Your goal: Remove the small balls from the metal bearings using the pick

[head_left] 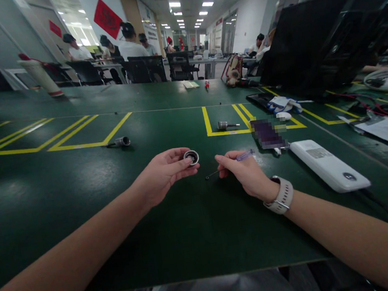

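Green tabletop (177, 245) marked with yellow tape (71, 147) spreads beneath both hands. Curled fingers of the left hand (165, 172) hold a metal cup (191, 158), open side showing. Beside it, the right hand (240, 168) pinches a thin-shafted tool (213, 174), tip below the cup. Beyond the hands lie two metal parts, one farther left (121, 142), one ahead of the right hand (223, 125).

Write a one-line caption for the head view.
Left hand holding a round metal part, right hand a thin purple-handled tool, above a green table marked with yellow lines.
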`<move>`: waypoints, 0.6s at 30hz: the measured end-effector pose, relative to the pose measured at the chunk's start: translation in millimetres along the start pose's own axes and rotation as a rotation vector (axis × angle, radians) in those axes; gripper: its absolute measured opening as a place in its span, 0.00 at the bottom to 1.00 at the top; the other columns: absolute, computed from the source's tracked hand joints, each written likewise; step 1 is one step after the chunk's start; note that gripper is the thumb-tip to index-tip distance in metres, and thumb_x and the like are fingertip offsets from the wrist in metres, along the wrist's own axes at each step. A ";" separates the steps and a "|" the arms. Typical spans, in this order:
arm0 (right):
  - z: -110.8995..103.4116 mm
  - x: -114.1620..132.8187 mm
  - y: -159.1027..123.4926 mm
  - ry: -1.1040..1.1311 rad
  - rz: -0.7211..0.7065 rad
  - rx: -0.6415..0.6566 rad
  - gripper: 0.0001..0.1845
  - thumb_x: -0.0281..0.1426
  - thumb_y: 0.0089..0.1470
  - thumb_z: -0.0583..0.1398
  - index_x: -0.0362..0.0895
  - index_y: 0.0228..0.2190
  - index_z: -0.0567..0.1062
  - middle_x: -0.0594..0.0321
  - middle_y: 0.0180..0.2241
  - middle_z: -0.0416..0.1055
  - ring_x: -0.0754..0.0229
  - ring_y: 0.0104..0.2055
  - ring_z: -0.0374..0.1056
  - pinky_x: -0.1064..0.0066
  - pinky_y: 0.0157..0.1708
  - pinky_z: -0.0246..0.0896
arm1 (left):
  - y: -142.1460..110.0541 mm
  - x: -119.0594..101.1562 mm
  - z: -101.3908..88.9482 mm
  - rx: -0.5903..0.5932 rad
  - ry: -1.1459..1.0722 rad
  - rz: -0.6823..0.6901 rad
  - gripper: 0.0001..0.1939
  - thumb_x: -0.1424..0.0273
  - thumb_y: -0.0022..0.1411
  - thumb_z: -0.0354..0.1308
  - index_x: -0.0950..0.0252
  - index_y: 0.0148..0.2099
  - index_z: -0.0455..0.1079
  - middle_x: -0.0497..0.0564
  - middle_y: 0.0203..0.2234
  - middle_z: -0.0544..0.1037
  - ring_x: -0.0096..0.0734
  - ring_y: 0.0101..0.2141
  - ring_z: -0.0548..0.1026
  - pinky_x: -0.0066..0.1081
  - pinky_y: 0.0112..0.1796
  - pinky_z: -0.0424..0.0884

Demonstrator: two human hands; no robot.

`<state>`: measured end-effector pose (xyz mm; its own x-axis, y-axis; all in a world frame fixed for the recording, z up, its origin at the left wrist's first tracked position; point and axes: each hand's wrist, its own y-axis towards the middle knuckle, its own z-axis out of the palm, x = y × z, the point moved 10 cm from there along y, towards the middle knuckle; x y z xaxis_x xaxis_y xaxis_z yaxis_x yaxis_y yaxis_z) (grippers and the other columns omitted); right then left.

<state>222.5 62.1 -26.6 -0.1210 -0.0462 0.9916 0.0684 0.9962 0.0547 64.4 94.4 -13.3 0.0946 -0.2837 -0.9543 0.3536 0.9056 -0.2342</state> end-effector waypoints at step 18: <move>14.2 35.8 -16.6 -0.470 -0.307 -0.011 0.18 0.37 0.57 0.56 0.43 0.20 0.72 0.65 0.20 0.70 0.64 0.24 0.66 0.72 0.25 0.57 | 0.8 4.1 -1.1 -0.010 0.066 -0.027 0.11 0.83 0.53 0.60 0.70 0.40 0.72 0.54 0.36 0.79 0.32 0.38 0.77 0.32 0.43 0.75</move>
<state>202.9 44.9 6.3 -0.5655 -0.2929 0.7710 -0.0291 0.9413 0.3363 64.1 94.3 -17.6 0.0229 -0.2871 -0.9576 0.3459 0.9010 -0.2619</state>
